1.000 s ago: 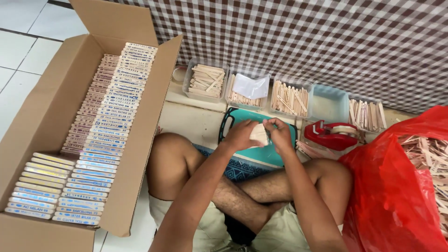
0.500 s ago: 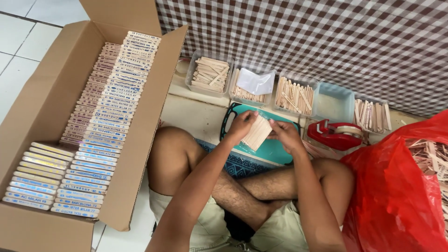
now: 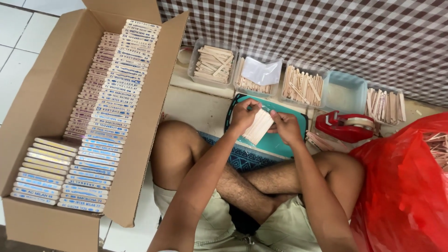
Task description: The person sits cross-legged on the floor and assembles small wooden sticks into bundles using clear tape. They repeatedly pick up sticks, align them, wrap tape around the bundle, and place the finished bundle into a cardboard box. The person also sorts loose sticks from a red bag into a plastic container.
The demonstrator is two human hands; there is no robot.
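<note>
Both forearms are stretched forward over crossed legs; the left hand (image 3: 243, 115) and right hand (image 3: 285, 128) are curled closed, fingertips facing inward.

You sit cross-legged on a white tiled floor (image 3: 14, 51), so this looks like a home craft corner, not a factory. A checked cloth (image 3: 326, 37) hangs behind a low ledge (image 3: 196, 84) lined with clear tubs (image 3: 212, 63) of wooden sticks (image 3: 303, 86). A cardboard box (image 3: 46, 107) beside you holds tidy rows of printed packs (image 3: 107, 112). A red tape dispenser (image 3: 343, 127), a teal board (image 3: 275, 140) and a red plastic bag (image 3: 406, 186) of sticks complete the hand-packing setup.
</note>
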